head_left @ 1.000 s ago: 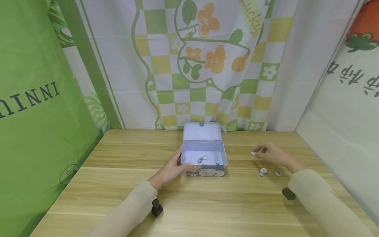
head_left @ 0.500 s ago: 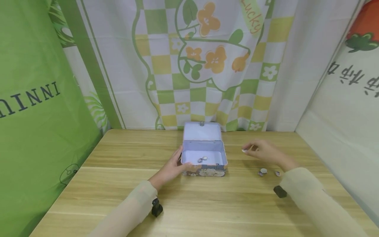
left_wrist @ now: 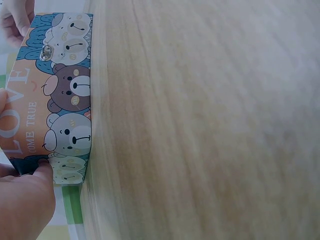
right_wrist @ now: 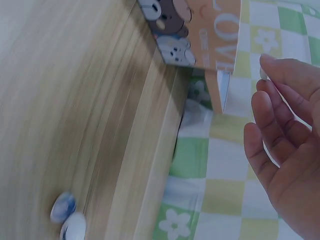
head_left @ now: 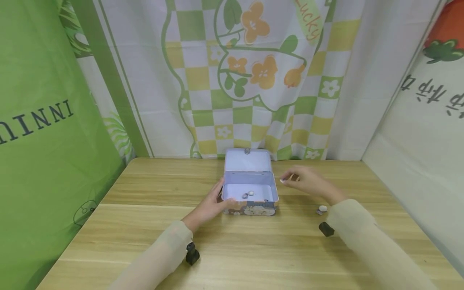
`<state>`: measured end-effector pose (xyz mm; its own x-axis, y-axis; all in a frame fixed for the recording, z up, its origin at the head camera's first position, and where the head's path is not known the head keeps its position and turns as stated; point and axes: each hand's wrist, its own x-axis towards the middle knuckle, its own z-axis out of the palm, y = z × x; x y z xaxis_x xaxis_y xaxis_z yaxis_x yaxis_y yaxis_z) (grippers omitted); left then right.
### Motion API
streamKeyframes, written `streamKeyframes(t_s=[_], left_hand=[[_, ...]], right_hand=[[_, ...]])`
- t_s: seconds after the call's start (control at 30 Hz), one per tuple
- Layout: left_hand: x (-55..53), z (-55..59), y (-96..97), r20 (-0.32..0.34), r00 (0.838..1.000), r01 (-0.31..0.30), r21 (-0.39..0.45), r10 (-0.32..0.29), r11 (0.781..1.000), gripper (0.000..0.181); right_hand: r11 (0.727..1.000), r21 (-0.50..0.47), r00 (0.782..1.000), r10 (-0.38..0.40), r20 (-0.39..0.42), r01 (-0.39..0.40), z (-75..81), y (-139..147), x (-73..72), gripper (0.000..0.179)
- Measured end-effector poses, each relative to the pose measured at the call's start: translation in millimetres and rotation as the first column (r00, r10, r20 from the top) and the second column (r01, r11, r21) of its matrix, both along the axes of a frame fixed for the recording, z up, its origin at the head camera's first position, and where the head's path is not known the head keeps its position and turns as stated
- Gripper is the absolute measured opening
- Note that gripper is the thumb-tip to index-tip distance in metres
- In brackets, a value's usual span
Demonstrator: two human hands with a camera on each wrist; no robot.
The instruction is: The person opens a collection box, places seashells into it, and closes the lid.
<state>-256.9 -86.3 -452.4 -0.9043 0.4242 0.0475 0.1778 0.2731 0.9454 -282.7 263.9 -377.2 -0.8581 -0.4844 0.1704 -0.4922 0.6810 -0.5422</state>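
Note:
A tin box point(head_left: 267, 177) printed with cartoon bears stands on the table, its lid point(head_left: 247, 162) raised at the back. My left hand point(head_left: 210, 205) grips the box at its left front corner, thumb on the front wall, as the left wrist view also shows. Two small shells point(head_left: 251, 193) lie on the box floor. Just right of the box's rim, my right hand point(head_left: 308, 183) pinches a small white shell point(right_wrist: 263, 75) between thumb and index finger, held above the table. The other right fingers are loosely bent.
On the wooden table point(head_left: 275, 253), right of the box, two more shells point(right_wrist: 74, 227) lie close together; one is white, the other bluish. A checked curtain point(head_left: 253, 121) hangs behind the table edge. Green cloth point(head_left: 54, 161) is at the left, pale cloth point(head_left: 427, 161) at the right.
My right hand has carried the pinched shell leftward, up to near the box's right side. Its forearm now covers one loose shell on the table. My left hand and the box stay put.

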Motion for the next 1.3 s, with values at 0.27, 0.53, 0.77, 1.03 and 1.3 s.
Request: streamKeyframes(t_s=[0.27,0.53,0.77,1.03,1.3], left_hand=[[-0.8,-1.7,-0.3,-0.023,1.0,-0.01,-0.019,0.01,1.0,0.097],[-1.5,-2.5,0.2,-0.027,1.0,-0.001,0.004,0.001,1.0,0.096],[-0.2,-0.3,0.8,-0.031,1.0,-0.004,0.003,0.004,1.0,0.096],[-0.6,-0.3,0.8,-0.044,0.999,-0.009,-0.006,0.008,1.0,0.096],[-1.1,-0.4,1.0,-0.041,0.999,-0.004,-0.003,0.004,1.0,0.096]], right_hand=[[0.999,0.015,0.999,0.042,-0.013,-0.042,-1.4,-23.5,-6.8,0.019],[0.994,0.027,0.994,0.105,-0.039,-0.104,-6.5,-40.8,-13.8,0.018],[0.992,0.046,0.992,0.117,-0.039,-0.115,-12.5,-48.9,-20.3,0.014],[0.993,0.056,0.994,0.104,-0.023,-0.103,-16.8,-55.0,-24.8,0.014],[0.995,0.073,0.997,0.074,-0.036,-0.071,-20.1,-59.0,-26.6,0.015]])
